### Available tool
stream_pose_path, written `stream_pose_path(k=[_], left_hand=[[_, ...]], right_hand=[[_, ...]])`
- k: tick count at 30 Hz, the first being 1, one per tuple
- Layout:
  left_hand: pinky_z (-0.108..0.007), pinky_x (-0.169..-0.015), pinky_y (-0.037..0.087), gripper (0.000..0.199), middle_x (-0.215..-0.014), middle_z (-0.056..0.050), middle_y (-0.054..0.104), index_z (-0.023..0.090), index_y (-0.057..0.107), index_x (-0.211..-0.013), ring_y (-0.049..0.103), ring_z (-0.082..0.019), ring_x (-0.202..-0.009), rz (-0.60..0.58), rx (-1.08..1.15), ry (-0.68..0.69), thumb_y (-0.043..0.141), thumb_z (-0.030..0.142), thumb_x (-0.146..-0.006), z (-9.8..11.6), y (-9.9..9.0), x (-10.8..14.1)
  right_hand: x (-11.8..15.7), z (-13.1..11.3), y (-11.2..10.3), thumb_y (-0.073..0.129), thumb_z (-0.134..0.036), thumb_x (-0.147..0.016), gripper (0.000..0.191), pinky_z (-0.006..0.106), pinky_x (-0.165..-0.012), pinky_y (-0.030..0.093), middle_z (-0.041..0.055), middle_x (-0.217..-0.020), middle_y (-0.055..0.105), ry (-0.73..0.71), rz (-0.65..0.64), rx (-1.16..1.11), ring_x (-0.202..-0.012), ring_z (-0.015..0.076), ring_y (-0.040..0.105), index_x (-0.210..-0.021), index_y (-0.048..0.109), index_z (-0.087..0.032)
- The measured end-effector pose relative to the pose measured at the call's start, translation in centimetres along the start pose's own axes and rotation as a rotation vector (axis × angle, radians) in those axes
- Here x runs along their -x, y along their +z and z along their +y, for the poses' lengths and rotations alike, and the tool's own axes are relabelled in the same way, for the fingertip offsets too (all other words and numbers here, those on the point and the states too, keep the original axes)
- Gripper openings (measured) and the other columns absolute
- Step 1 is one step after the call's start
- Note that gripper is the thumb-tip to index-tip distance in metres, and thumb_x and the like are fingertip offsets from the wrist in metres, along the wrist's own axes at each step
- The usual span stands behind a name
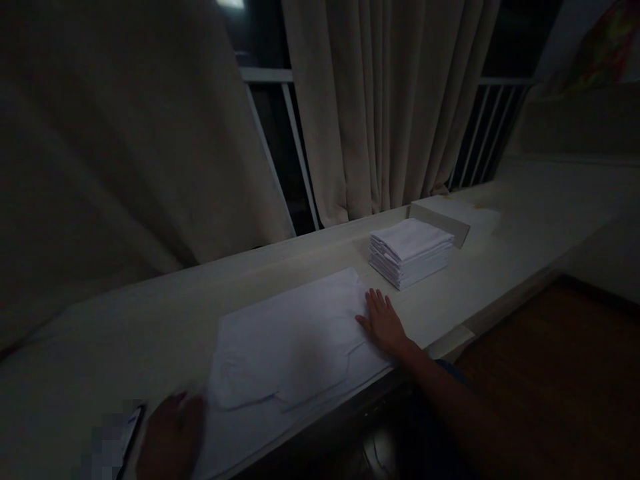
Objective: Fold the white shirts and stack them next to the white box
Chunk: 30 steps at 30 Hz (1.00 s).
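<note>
A white cloth [290, 333] lies spread out in front of me, with a folded layer on top and creases along its near edge. My right hand [384, 323] rests flat on the right end of the cloth, fingers stretched out. Beside the left end of the cloth is my left hand [173, 437], smeared by motion, so its fingers cannot be made out. A neat stack of folded white cloths [413, 250] stands beyond my right hand.
A phone [131, 430] lies left of my left hand, partly blurred. Behind the stack is an open white box or board [457, 217]. Beige curtains [395, 100] hang along the back over a window with rails. The white counter [470, 287] ends at a front edge above a brown floor.
</note>
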<state>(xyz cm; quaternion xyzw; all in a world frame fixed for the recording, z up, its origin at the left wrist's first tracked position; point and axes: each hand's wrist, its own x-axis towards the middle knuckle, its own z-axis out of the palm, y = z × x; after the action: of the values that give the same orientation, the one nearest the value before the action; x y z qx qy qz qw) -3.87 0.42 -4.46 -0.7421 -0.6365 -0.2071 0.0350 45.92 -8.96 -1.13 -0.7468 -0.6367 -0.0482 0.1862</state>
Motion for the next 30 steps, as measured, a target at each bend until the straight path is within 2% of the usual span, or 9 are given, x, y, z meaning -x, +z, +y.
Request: stream_pose_path(k=[3,6,9,12,16,21,24,27,30], left_hand=[[-0.046,-0.113,0.028,0.067,-0.147,-0.020,0.039,0.005,0.048,-0.132,0.031,-0.030,-0.139,-0.015,-0.081,0.196,0.032,0.054,-0.088,3.2,-0.5,-2.0],[-0.046,-0.116,0.023,0.073,-0.155,-0.016,0.025,0.007,0.038,-0.141,0.019,-0.029,-0.144,-0.098,-0.115,0.299,0.033,0.057,-0.088,4.9,0.7,-3.6],[-0.046,-0.115,0.024,0.083,-0.156,-0.018,0.021,0.006,0.027,-0.146,0.016,-0.030,-0.145,-0.185,-0.121,0.287,0.033,0.063,-0.086,4.3,2.9,-3.8],[-0.047,-0.116,0.023,0.087,-0.157,-0.017,0.018,0.007,0.019,-0.149,0.014,-0.029,-0.145,-0.219,-0.118,0.294,0.033,0.065,-0.085,2.8,4.7,-3.2],[-0.048,-0.116,0.020,0.089,-0.158,-0.016,0.014,0.009,0.012,-0.150,0.010,-0.029,-0.146,-0.211,-0.124,0.299,0.033,0.066,-0.085,2.0,5.3,-2.6],[-0.050,-0.115,0.021,0.089,-0.157,-0.018,0.017,0.008,0.015,-0.149,0.012,-0.031,-0.145,-0.235,-0.130,0.286,0.031,0.067,-0.084,3.0,4.2,-3.2],[-0.059,-0.112,0.020,0.087,-0.156,-0.021,0.017,0.006,0.019,-0.148,0.013,-0.035,-0.145,-0.122,-0.154,0.249,0.029,0.065,-0.085,5.4,2.1,-2.9],[-0.061,-0.113,0.015,0.083,-0.158,-0.017,0.013,0.011,0.020,-0.149,0.008,-0.035,-0.145,0.007,-0.163,0.332,0.033,0.063,-0.086,8.3,-0.5,-0.1],[-0.058,-0.115,0.015,0.079,-0.159,-0.009,0.015,0.024,0.022,-0.149,0.012,-0.032,-0.146,-0.028,-0.135,0.504,0.041,0.063,-0.083,9.6,-1.9,3.9]], right_hand=[[-2.3,-0.9,-0.1,0.015,-0.065,-0.094,0.084,0.046,-0.117,0.005,0.0167,-0.156,0.013,-0.094,0.067,0.032,-0.145,0.0284,0.000,-0.149,0.023,-0.003],[-4.1,-0.7,1.4,0.015,-0.066,-0.094,0.083,0.047,-0.117,0.007,0.0174,-0.155,0.019,-0.153,-0.018,0.055,-0.145,0.0287,0.005,-0.148,0.027,-0.004],[-4.7,0.8,3.2,0.013,-0.063,-0.095,0.080,0.047,-0.116,0.012,0.0174,-0.154,0.023,-0.156,-0.134,0.078,-0.144,0.0293,0.013,-0.148,0.028,-0.005],[-4.3,2.0,4.3,0.010,-0.061,-0.095,0.077,0.047,-0.115,0.013,0.0145,-0.155,0.020,-0.143,-0.166,0.082,-0.144,0.0284,0.013,-0.150,0.024,-0.008],[-4.2,2.2,4.4,0.009,-0.062,-0.095,0.078,0.046,-0.116,0.009,0.0129,-0.157,0.015,-0.126,-0.183,0.074,-0.145,0.0276,0.009,-0.151,0.020,-0.010],[-4.9,2.0,4.0,0.012,-0.064,-0.094,0.078,0.047,-0.116,0.008,0.0133,-0.157,0.016,-0.111,-0.224,0.042,-0.145,0.0277,0.009,-0.151,0.021,-0.011],[-5.2,2.1,3.2,0.015,-0.063,-0.095,0.076,0.049,-0.115,0.011,0.0133,-0.157,0.016,-0.063,-0.202,-0.018,-0.145,0.0284,0.009,-0.151,0.020,-0.012],[-4.1,2.3,1.9,0.015,-0.059,-0.097,0.072,0.051,-0.114,0.013,0.0130,-0.157,0.013,0.032,-0.063,-0.077,-0.145,0.0280,0.007,-0.152,0.015,-0.012],[-1.4,2.6,0.3,0.021,-0.055,-0.098,0.066,0.051,-0.114,0.015,0.0100,-0.158,0.014,-0.033,-0.020,-0.087,-0.145,0.0269,0.007,-0.152,0.017,-0.017]])
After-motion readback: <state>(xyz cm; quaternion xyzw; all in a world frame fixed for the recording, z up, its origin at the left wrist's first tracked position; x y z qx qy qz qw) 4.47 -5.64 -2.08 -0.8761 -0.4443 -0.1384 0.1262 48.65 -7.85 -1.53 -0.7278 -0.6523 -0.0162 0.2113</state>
